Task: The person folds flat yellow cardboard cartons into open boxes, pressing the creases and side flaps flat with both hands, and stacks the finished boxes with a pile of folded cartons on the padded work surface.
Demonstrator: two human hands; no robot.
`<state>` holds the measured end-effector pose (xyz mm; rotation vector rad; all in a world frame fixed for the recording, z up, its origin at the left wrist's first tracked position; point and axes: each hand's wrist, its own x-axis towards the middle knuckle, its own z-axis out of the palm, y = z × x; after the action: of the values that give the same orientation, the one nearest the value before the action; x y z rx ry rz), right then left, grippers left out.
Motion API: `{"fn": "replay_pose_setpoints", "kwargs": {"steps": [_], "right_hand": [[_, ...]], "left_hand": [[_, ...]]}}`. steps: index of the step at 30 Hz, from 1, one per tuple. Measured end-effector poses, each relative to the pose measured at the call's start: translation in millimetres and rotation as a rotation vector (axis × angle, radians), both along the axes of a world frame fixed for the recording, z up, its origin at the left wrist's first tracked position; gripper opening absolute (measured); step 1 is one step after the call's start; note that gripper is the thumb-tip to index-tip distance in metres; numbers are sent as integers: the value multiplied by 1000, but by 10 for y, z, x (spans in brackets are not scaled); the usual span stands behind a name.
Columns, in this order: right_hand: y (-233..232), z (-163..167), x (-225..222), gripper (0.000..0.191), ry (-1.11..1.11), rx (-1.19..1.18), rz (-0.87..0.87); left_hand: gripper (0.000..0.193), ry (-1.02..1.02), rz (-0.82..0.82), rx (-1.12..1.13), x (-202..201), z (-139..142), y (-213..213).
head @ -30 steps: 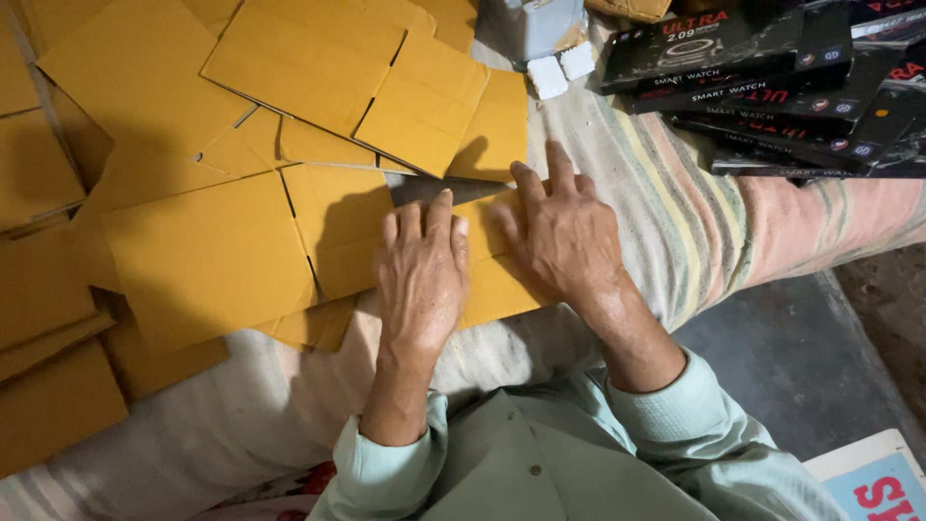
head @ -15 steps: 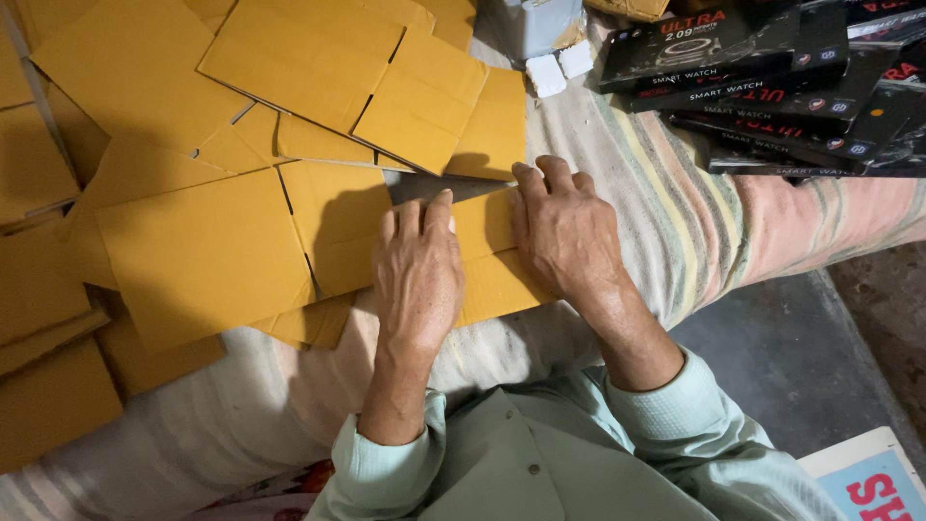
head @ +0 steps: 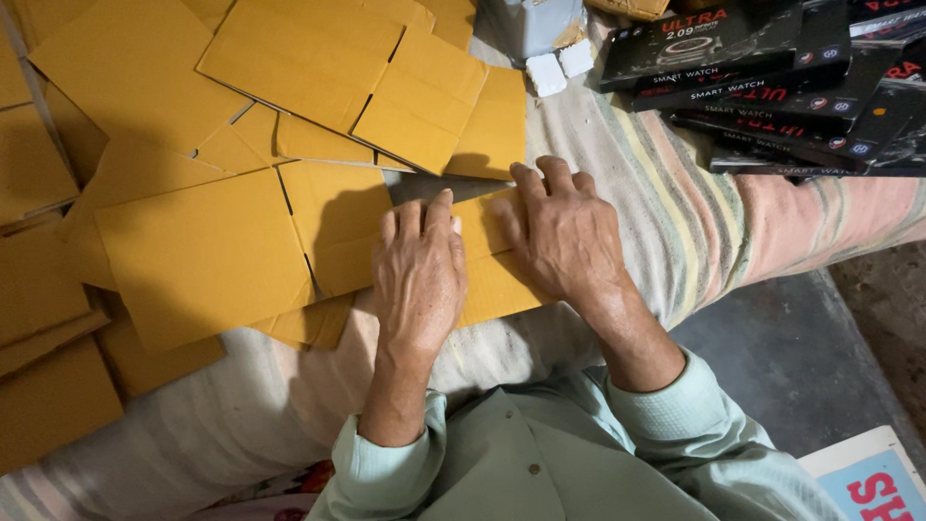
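A flat yellow-brown cardboard box blank (head: 222, 251) lies on a striped cloth in front of me. My left hand (head: 420, 275) rests palm down on its right part, fingers together and pointing away from me. Beside it, my right hand (head: 564, 232) presses flat on the blank's right flap, fingers slightly spread. Neither hand grips anything; both lie on top of the cardboard. The part of the blank under the hands is hidden.
Several more cardboard blanks (head: 318, 68) lie overlapping at the left and top. A stack of flat black product boxes (head: 772, 77) sits at the top right. Small white blocks (head: 561, 66) lie near a pale blue object. The striped cloth (head: 694, 222) ends at a grey floor on the right.
Both hands stay pressed on the same blank. They have shifted only slightly, with the right hand's fingers drawn a little closer together.
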<state>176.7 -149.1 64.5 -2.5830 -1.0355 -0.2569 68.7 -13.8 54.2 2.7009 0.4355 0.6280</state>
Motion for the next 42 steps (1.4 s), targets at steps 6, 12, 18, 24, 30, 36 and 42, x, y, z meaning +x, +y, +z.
{"fn": "replay_pose_setpoints", "kwargs": {"steps": [6, 12, 18, 24, 30, 36, 42], "right_hand": [[-8, 5, 2, 37, 31, 25, -4], [-5, 14, 3, 51, -51, 2, 30], [-7, 13, 0, 36, 2, 44, 10], [-17, 2, -4, 39, 4, 22, 5], [-19, -15, 4, 39, -1, 41, 14], [-29, -9, -4, 33, -13, 62, 7], [-30, -19, -13, 52, -60, 49, 34]], "left_hand": [[38, 7, 3, -4, 8, -8, -8], [41, 9, 1, 15, 20, -16, -2], [40, 20, 1, -13, 7, -28, 6], [41, -24, -7, 22, 5, -21, -1], [37, -10, -10, -16, -4, -20, 1], [36, 0, -6, -17, -9, -10, 4], [45, -16, -5, 16, -13, -9, -18]]}}
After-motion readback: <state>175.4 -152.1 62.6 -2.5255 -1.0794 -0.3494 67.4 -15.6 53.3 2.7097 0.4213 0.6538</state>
